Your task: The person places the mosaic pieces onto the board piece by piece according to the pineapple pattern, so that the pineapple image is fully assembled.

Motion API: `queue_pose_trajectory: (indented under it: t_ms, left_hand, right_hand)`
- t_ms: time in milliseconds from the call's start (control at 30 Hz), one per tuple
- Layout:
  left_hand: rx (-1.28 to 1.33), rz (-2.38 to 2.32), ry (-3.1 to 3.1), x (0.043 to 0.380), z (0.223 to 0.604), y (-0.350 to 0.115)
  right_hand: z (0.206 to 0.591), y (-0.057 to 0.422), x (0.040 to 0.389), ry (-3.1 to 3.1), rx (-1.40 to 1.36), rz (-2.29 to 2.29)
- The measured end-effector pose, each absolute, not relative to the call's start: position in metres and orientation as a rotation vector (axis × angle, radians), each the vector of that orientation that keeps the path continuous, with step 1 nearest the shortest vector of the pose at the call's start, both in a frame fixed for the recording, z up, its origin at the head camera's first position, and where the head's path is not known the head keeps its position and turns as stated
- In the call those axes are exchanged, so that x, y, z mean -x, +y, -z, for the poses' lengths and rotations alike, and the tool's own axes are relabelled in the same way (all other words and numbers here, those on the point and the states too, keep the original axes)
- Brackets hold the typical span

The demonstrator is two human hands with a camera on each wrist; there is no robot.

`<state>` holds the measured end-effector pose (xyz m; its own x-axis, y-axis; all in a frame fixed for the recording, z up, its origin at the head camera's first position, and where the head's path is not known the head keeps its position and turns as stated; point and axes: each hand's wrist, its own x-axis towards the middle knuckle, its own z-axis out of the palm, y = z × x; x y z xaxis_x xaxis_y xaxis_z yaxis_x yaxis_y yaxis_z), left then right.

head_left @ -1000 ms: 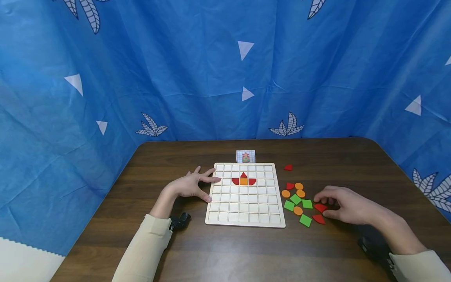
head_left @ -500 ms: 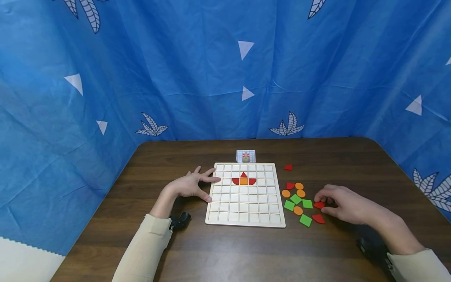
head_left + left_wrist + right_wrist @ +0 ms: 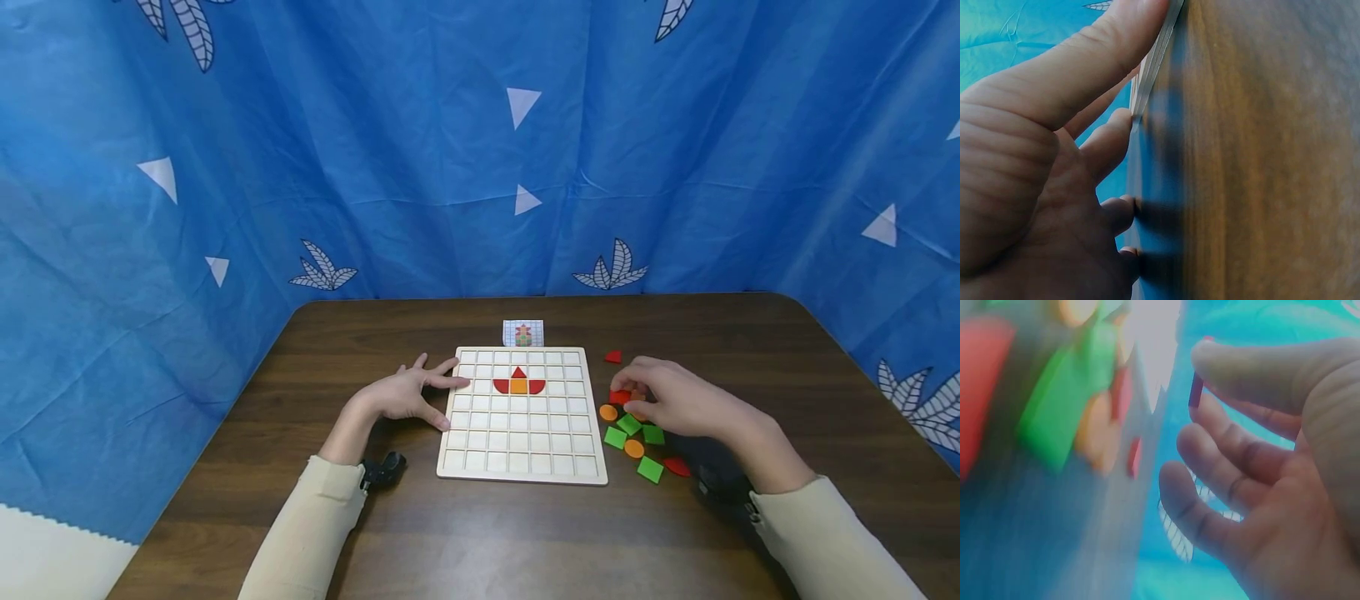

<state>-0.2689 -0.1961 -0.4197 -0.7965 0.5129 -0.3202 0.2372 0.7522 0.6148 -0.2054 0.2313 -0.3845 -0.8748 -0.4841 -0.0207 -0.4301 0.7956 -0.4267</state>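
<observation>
My left hand lies spread at the left edge of the white grid board, thumb and fingers touching its rim. In the left wrist view the thumb rests along the board's edge. My right hand pinches a thin red quarter-circle tile between thumb and fingertips, above the loose tiles right of the board. On the board sit an orange square, a red triangle above it, and red quarter-circles on either side.
Green squares, orange circles and red pieces lie loose right of the board. A small printed pattern card lies behind it. A blue curtain hangs along the table's far edge.
My right hand has picked up a red quarter-circle tile from the right of the pile and moved it left and away, toward the board. My left hand stays in place.
</observation>
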Motion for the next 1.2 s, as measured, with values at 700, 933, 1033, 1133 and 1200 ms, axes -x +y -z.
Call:
queue_pose_trajectory:
  t_ms: [700, 933, 1033, 1133, 1200]
  left_hand:
    - [-0.567, -0.783, 2.465, 0.269, 0.419, -0.196]
    - [-0.610, -0.779, 2.469, 0.269, 0.420, -0.199]
    - [-0.625, -0.784, 2.465, 0.269, 0.420, -0.200]
    - [-0.643, -0.781, 2.463, 0.269, 0.420, -0.200]
    - [-0.642, -0.777, 2.462, 0.270, 0.419, -0.200]
  right_hand:
    - [0.391, 0.114, 0.240, 2.773, 0.792, 0.721]
    - [0.399, 0.088, 0.242, 2.748, 0.869, 0.715]
    - [0.404, 0.080, 0.243, 2.748, 0.857, 0.692]
    - [0.407, 0.076, 0.243, 2.755, 0.854, 0.677]
    - [0.408, 0.075, 0.243, 2.762, 0.869, 0.667]
